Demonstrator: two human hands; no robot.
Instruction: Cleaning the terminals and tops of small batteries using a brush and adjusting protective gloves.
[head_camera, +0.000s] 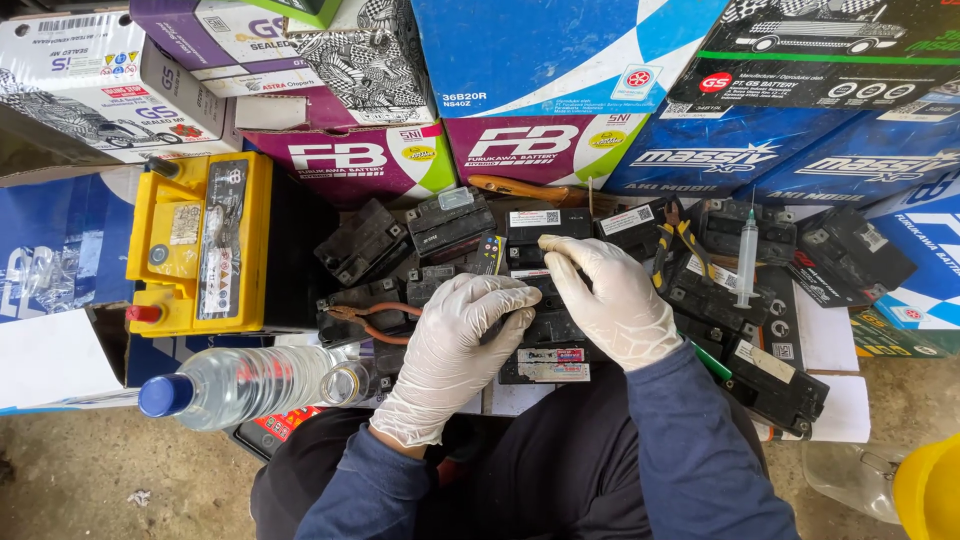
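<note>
We have both gloved hands on the small black battery lying just in front of our lap, in the middle of the cluster of worn black batteries. Our left hand curls over its left end, fingers bent down onto the top; our right hand reaches across the far edge, fingers pinched together at something too small to make out. Whether either hand truly grips the casing or only presses on it, we cannot tell.

As we judge it, the risks are these: the batteries lie loosely stacked, so a hard pull could tip a neighbour; the thin gloves could tear on a terminal; the clear bottle lying on its side could roll; the upright syringe could be knocked over; the pliers lie near exposed terminals.

Our hands hide most of the battery's top, so its caps and terminals stay unseen. The yellow object at the lower right is cut off by the frame edge.
</note>
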